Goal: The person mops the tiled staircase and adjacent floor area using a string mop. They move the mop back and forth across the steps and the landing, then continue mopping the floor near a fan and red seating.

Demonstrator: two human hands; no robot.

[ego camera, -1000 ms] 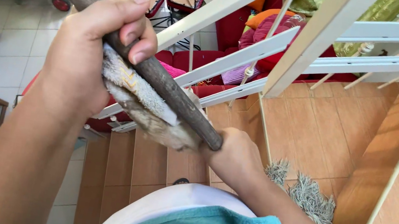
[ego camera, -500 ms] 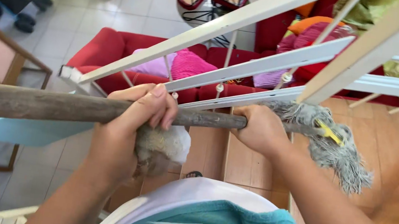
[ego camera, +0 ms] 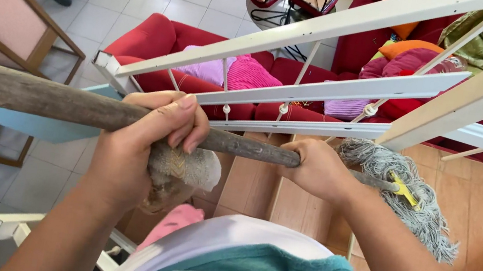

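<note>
The left hand [ego camera: 142, 145] has its fingers [ego camera: 182, 120] clamped over a grey wooden mop handle [ego camera: 39, 96] and presses a crumpled grey cloth [ego camera: 180, 171] beneath it. The right hand [ego camera: 318, 168] grips the same handle further along, fingers wrapped tight. The handle runs level from the left edge to centre frame. The grey string mop head [ego camera: 419, 204] hangs at centre right, just below the white railing [ego camera: 340, 93]. A red sofa [ego camera: 152, 42] lies beyond the railing, at upper centre.

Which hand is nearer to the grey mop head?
Right. The right hand grips the wooden handle just beside the mop head; the left hand grips it farther back, holding a rag.
</note>
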